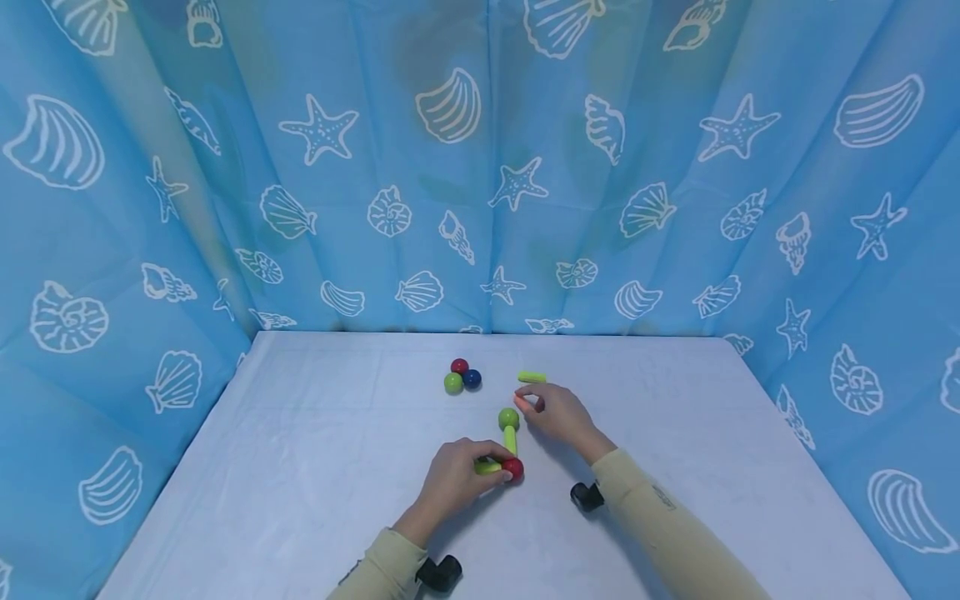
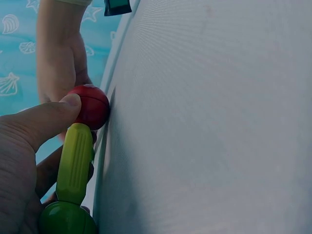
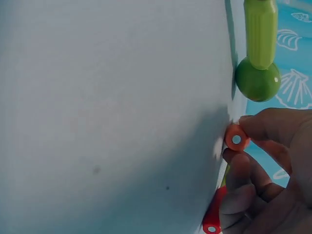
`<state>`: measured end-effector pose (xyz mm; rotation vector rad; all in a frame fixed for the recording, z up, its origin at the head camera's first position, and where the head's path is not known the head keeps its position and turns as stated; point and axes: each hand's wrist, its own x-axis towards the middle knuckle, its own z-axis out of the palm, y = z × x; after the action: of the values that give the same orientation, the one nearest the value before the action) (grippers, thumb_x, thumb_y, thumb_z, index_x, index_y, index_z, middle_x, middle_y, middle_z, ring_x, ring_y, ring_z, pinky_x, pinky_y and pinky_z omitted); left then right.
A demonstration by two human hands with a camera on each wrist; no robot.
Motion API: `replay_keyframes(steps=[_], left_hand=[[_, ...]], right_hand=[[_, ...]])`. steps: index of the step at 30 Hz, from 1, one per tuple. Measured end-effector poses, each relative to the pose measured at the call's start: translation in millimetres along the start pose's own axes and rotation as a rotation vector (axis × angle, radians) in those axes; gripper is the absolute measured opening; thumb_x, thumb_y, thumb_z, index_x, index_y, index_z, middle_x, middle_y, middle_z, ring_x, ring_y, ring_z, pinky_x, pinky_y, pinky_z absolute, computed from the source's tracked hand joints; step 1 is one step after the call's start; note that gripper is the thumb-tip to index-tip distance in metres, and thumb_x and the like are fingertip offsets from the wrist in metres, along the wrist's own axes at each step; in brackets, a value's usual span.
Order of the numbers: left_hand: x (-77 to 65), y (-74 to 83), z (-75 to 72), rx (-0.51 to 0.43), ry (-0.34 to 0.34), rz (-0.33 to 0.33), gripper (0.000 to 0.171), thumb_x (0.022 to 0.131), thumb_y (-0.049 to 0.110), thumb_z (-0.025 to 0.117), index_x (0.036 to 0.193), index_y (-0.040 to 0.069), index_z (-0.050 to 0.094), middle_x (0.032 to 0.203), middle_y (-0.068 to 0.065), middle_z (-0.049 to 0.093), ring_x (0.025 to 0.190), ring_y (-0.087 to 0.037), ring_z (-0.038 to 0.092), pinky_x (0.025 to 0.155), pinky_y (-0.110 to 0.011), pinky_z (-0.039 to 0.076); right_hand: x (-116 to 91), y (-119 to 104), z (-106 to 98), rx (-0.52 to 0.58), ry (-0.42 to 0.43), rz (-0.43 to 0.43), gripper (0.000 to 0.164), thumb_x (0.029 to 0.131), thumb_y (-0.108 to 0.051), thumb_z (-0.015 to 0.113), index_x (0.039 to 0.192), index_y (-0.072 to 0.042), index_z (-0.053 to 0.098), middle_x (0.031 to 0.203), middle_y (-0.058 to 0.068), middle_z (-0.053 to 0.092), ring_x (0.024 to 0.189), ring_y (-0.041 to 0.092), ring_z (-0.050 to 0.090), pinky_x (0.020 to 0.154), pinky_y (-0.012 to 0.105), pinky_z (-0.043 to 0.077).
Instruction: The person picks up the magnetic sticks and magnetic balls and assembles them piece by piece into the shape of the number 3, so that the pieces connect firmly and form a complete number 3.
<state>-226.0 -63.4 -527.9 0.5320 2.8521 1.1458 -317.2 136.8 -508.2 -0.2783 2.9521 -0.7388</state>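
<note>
Fingers of my right hand point(image 1: 558, 414) narrowly pinch an orange plastic-looking stick point(image 3: 237, 138); my left hand point(image 1: 453, 477) pinches a glossy red ball point(image 2: 95, 108) — best to keep it still. Around my fingers: three green balls point(image 1: 508, 419), two red, one blue ball point(image 1: 472, 379); three yellow-green sticks point(image 1: 532, 377), one red stick point(image 3: 214, 210), one orange.

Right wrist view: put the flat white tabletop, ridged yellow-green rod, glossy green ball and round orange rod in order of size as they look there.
Flat white tabletop
Ridged yellow-green rod
Glossy green ball
Round orange rod, seen end-on

Nearness to the camera may affect how the middle two compare.
</note>
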Motion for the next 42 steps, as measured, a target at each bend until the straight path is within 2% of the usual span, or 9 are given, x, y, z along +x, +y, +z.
replay_keyframes(steps=[8,14,25,32,42], left_hand=[[0.0,-1.8,1.4,-0.004,0.006,0.006,0.023,0.086,0.034,0.083,0.108,0.031,0.079,0.098,0.017,0.072,0.094,-0.008,0.061,0.084,-0.034,0.051],[0.1,-2.2,1.2,-0.008,0.006,0.005,0.022,0.086,0.035,0.083,0.108,0.030,0.079,0.097,0.017,0.072,0.093,-0.008,0.061,0.084,-0.034,0.051],[-1.3,-1.5,0.3,-0.001,0.009,0.014,0.022,0.086,0.034,0.083,0.108,0.030,0.079,0.097,0.017,0.072,0.092,-0.007,0.060,0.083,-0.033,0.050],[-1.0,-2.0,0.1,0.002,0.011,0.022,0.022,0.087,0.034,0.082,0.108,0.031,0.079,0.097,0.018,0.072,0.090,-0.006,0.059,0.083,-0.032,0.050],[-0.5,-1.8,0.7,0.021,0.018,0.030,0.022,0.086,0.034,0.082,0.108,0.030,0.079,0.096,0.018,0.072,0.091,-0.006,0.060,0.085,-0.033,0.051]], right_hand=[[-9,3,-6,0.031,-0.108,0.057,0.043,0.091,-0.017,0.076,0.133,-0.022,0.067,0.088,0.003,0.061,0.072,0.019,0.056,0.062,0.029,0.050],[-13,4,-7,0.037,-0.141,0.068,0.043,0.090,-0.017,0.076,0.131,-0.023,0.067,0.085,0.003,0.061,0.067,0.019,0.058,0.059,0.029,0.050],[-14,3,-6,0.072,-0.127,0.063,0.038,0.091,-0.017,0.075,0.127,-0.021,0.065,0.085,0.003,0.060,0.070,0.019,0.057,0.063,0.030,0.050],[-9,7,-6,0.184,-0.094,0.072,0.039,0.093,-0.018,0.072,0.129,-0.020,0.060,0.081,0.005,0.058,0.067,0.021,0.056,0.060,0.031,0.045],[10,5,1,0.300,-0.055,0.062,0.042,0.096,-0.023,0.068,0.135,-0.021,0.056,0.086,0.004,0.062,0.069,0.020,0.059,0.063,0.031,0.049]])
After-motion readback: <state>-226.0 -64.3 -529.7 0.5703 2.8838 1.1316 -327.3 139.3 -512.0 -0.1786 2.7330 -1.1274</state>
